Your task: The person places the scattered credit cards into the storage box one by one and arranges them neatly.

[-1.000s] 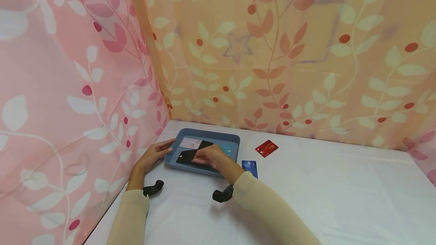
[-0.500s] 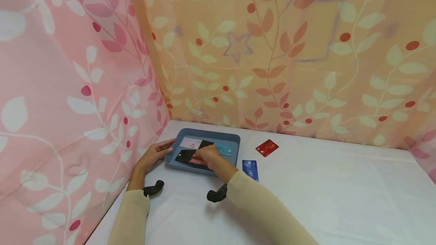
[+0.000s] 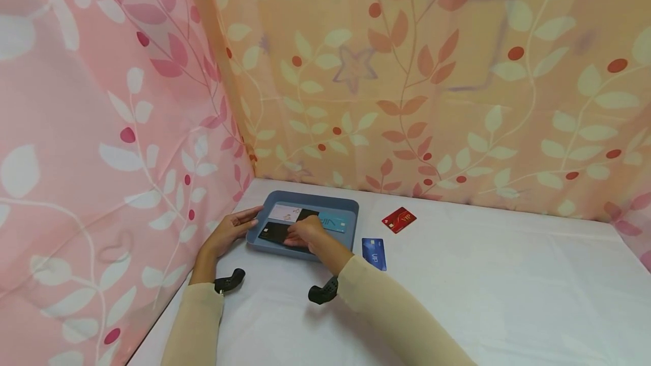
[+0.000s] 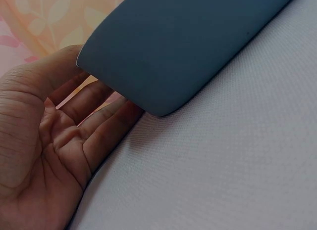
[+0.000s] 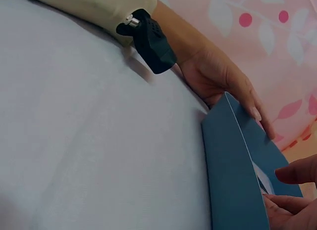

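A blue-grey tray (image 3: 325, 204) stands at the back left of the table. Against its left wall my left hand (image 3: 229, 232) grips the rim, thumb on top and fingers outside, as the left wrist view (image 4: 64, 121) shows. Inside the tray's front half, a black card (image 3: 273, 232) lies nearly flat. My right hand (image 3: 307, 233) is over its right end and hides that part. In the right wrist view, the right thumb (image 5: 297, 170) stands apart from the fingers (image 5: 285, 205). A pale card (image 3: 283, 213) with a black area beside it and a teal VIP card (image 3: 334, 222) lie behind.
On the white tablecloth (image 3: 483, 281), right of the tray, lie a red VIP card (image 3: 399, 220) and a blue VIP card (image 3: 374, 253). A pink patterned curtain (image 3: 152, 100) rises at the left, an orange one (image 3: 432, 72) at the back.
The black card has shifted slightly left and come down flatter in the tray. My right hand has moved a little left, uncovering more of the teal and blue cards. The left hand stays still.
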`<action>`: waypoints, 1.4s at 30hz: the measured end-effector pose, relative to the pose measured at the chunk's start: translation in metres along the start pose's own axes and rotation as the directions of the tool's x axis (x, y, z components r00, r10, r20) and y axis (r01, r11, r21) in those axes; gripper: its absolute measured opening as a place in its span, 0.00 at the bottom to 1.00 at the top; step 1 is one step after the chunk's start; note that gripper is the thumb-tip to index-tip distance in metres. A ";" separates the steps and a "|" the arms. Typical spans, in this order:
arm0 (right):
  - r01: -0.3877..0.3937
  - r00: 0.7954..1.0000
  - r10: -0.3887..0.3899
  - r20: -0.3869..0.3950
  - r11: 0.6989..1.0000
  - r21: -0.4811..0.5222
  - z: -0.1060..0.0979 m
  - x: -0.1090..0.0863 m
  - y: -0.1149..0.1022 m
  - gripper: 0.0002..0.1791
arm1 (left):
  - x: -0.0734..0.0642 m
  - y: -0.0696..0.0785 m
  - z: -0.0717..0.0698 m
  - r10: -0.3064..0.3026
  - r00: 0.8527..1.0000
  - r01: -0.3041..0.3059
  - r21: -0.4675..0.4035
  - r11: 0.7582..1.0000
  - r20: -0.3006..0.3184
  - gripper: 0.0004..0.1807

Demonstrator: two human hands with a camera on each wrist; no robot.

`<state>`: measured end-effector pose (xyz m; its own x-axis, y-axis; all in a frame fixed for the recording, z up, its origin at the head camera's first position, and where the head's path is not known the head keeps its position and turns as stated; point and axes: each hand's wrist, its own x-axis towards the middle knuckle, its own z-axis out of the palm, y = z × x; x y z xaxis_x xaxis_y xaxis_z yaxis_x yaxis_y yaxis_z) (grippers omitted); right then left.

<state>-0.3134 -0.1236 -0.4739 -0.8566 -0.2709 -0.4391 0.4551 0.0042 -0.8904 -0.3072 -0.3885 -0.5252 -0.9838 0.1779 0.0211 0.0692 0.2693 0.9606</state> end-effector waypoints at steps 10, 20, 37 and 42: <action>0.018 1.000 -0.017 0.008 0.998 -0.068 0.001 -0.008 -0.004 0.18 | 0.000 0.002 0.000 0.001 1.000 -0.002 0.016 1.000 0.007 0.29; 0.027 0.999 -0.024 0.025 0.990 -0.136 -0.004 -0.013 -0.007 0.16 | 0.001 -0.001 0.000 0.000 1.000 0.000 0.003 1.000 0.016 0.29; 0.267 0.958 -0.223 0.179 0.922 -0.279 -0.029 -0.046 -0.017 0.16 | 0.002 -0.005 -0.001 0.009 1.000 -0.009 -0.026 1.000 0.024 0.28; 0.331 0.935 -0.271 0.229 0.899 -0.288 -0.041 -0.060 -0.021 0.13 | 0.001 -0.005 -0.001 0.017 1.000 -0.017 -0.006 1.000 0.022 0.29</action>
<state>-0.2818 -0.0685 -0.4335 -0.8686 -0.4748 -0.1418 0.0555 0.1912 -0.9800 -0.3089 -0.3908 -0.5293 -0.9787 0.2029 0.0314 0.0848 0.2602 0.9618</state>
